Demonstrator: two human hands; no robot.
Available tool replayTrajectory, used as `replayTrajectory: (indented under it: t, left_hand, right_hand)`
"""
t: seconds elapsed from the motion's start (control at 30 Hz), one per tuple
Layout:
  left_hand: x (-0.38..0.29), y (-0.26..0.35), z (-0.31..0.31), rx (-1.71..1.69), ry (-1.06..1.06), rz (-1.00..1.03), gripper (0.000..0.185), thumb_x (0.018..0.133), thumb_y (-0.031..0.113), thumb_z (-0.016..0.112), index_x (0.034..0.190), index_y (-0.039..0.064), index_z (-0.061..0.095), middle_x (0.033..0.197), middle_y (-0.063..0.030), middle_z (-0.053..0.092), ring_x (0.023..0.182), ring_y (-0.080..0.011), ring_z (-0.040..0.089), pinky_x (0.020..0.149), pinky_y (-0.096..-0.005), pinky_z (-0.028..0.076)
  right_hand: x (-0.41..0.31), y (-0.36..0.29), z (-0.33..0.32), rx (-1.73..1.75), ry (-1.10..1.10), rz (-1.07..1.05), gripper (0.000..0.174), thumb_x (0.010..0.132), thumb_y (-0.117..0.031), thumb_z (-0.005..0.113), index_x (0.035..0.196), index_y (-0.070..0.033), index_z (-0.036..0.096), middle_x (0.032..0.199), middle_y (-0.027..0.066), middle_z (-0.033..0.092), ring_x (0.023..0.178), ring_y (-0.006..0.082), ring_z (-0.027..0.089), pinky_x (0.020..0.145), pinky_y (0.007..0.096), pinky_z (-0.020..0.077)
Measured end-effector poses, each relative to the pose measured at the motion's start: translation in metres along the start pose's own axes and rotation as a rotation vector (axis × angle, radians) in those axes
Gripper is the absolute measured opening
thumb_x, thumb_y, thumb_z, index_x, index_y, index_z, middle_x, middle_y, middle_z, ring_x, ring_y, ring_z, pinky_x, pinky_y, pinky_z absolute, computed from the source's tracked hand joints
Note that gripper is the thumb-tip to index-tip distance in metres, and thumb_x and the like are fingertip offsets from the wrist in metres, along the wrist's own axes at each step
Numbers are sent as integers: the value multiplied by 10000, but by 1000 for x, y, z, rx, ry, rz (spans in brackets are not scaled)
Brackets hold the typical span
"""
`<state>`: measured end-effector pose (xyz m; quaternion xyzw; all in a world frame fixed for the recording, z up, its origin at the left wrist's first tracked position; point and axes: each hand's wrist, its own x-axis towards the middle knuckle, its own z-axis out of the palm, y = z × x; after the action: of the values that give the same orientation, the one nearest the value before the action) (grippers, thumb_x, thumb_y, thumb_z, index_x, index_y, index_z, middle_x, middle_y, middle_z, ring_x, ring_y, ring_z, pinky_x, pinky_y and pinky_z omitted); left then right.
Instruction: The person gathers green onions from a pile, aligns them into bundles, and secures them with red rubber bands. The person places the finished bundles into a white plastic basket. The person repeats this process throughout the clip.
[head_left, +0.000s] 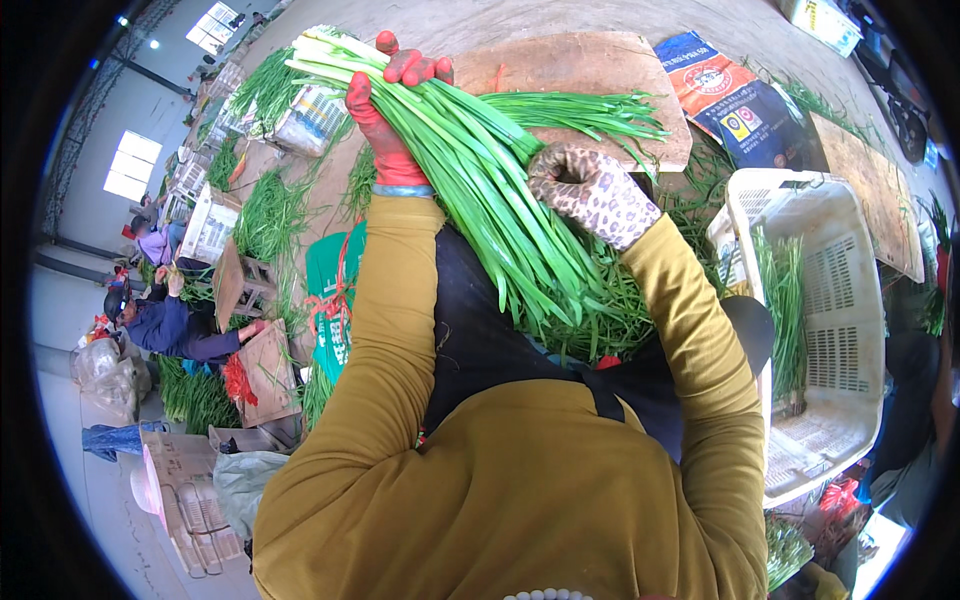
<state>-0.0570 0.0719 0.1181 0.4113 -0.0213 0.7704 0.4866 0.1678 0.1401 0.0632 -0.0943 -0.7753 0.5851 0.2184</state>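
A thick bunch of long green leafy stalks, probably garlic chives (480, 172), slants across the view above my lap. My left hand (394, 105), in a red glove, is closed round its pale stem end at the upper left. My right hand (589, 191), in a leopard-print glove, is at the right edge of the leaves, with thumb and forefinger curled together; whether it pinches a leaf is unclear. Behind the bunch, a smaller heap of green stalks (585, 116) lies on a wooden board (555, 64). Loose leaves (600, 322) are piled over my lap beneath the bunch.
A white plastic crate (840, 300) with green stalks inside stands to my right. A printed sack (735, 97) lies at the upper right, near another wooden board (870, 187). Two people sit at the left among heaps of greens (274, 214), stools and crates. A green bag (330, 300) lies beside my left arm.
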Motion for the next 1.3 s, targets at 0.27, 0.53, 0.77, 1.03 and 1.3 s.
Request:
replayTrajectory:
  t: [0.27, 0.53, 0.77, 1.03, 1.3]
  left_hand:
    - [-6, -3, -5, -44, -102, -112, 509, 822, 335, 614, 1252, 109, 464, 802, 23, 501, 792, -149, 513, 975, -445, 401]
    - [-9, -6, -5, 65, -61, -140, 516, 819, 333, 609, 1261, 112, 458, 795, 18, 479, 795, -166, 510, 984, -465, 389]
    - [-9, -9, -2, 120, -47, -139, 494, 817, 320, 610, 1238, 99, 477, 782, 12, 477, 781, -165, 507, 984, -469, 392]
    - [-13, -10, 4, 126, -41, -60, 409, 840, 291, 583, 1191, 97, 500, 762, 14, 449, 711, -146, 464, 982, -482, 392]
    - [-8, 23, 1, 199, -1, 42, 438, 854, 290, 564, 1237, 89, 492, 809, 9, 501, 778, -156, 505, 1022, -485, 343]
  right_hand:
    - [-1, 17, -12, 320, -130, 99, 190, 816, -68, 550, 999, -39, 591, 892, 28, 600, 891, 102, 551, 812, 272, 456]
    - [3, 18, -6, 339, -101, 145, 162, 836, -124, 635, 966, -28, 625, 847, 47, 655, 800, 108, 597, 767, 264, 477]
    - [11, 30, 4, 186, -21, 23, 134, 831, -113, 623, 932, -26, 616, 823, 55, 650, 775, 110, 596, 743, 268, 481]
    - [10, 91, 18, 90, 441, -31, 219, 829, -184, 597, 965, -15, 574, 830, 100, 619, 801, 193, 587, 706, 322, 466]
    - [-68, 67, -44, -399, 304, 203, 231, 834, -176, 638, 1009, -26, 612, 880, 87, 640, 781, 171, 596, 739, 273, 475]
